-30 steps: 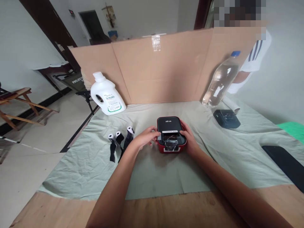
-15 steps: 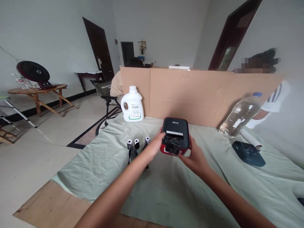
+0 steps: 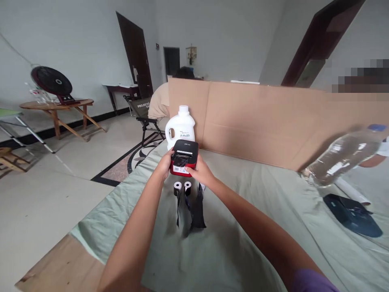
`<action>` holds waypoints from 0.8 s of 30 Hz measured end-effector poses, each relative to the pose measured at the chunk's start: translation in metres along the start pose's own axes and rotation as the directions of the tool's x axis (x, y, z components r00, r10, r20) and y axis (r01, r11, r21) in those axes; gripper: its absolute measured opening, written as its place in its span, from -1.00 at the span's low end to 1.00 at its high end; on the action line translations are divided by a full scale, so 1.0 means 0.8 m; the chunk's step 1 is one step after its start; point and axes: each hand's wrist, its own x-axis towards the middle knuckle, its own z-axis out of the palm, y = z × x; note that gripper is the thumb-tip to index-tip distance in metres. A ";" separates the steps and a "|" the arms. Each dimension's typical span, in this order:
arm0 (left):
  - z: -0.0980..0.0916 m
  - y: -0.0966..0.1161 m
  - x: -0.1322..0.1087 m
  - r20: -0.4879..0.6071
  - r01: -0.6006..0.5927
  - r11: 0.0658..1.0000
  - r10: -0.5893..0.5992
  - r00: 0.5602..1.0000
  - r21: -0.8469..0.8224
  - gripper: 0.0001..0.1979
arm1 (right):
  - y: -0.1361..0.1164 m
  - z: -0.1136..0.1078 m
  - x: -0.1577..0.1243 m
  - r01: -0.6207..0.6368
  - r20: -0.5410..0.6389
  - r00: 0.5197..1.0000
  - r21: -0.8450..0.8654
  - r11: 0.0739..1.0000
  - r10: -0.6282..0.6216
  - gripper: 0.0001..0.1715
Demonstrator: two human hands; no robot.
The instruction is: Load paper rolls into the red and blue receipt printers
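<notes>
A small red and black printer (image 3: 184,157) is held up between both hands above the pale green cloth (image 3: 258,227). My left hand (image 3: 164,163) grips its left side, fingers wrapped round it. My right hand (image 3: 200,172) holds its right side and lower edge. Just below the printer lie small paper rolls (image 3: 181,188) with black strips trailing toward me. A white detergent bottle (image 3: 180,126) stands right behind the printer.
A cardboard screen (image 3: 261,121) stands along the table's back. A clear water bottle (image 3: 342,155) and a dark device (image 3: 352,209) are at the right. Beyond the screen a person sits on a folding chair (image 3: 142,115). A fan (image 3: 51,81) rests on a wooden table at left.
Both hands have lifted the printer off the cloth and carried it left, toward the detergent bottle and above the rolls. The camera has swung up and to the left.
</notes>
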 end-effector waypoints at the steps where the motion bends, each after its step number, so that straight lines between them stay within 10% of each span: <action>1: -0.004 -0.006 0.004 -0.015 0.021 1.000 -0.021 1.000 -0.014 -0.56 | 0.004 0.001 0.003 -0.024 0.021 0.999 -0.012 1.000 0.025 -0.22; 16: -0.012 -0.015 0.009 -0.074 0.044 0.977 -0.030 0.997 0.209 -0.50 | 0.031 -0.005 0.005 -0.175 0.119 0.979 0.054 0.983 0.168 -0.30; 20: 0.013 0.034 -0.020 0.019 -0.265 0.879 0.280 0.960 0.397 -0.38 | 0.057 -0.083 -0.068 -0.260 0.035 0.965 -0.026 0.965 0.261 -0.28; 24: 0.084 0.029 -0.085 0.296 -0.559 0.691 0.474 0.829 0.459 -0.37 | 0.093 -0.224 -0.192 -0.317 -0.192 0.945 -0.342 0.884 0.265 -0.38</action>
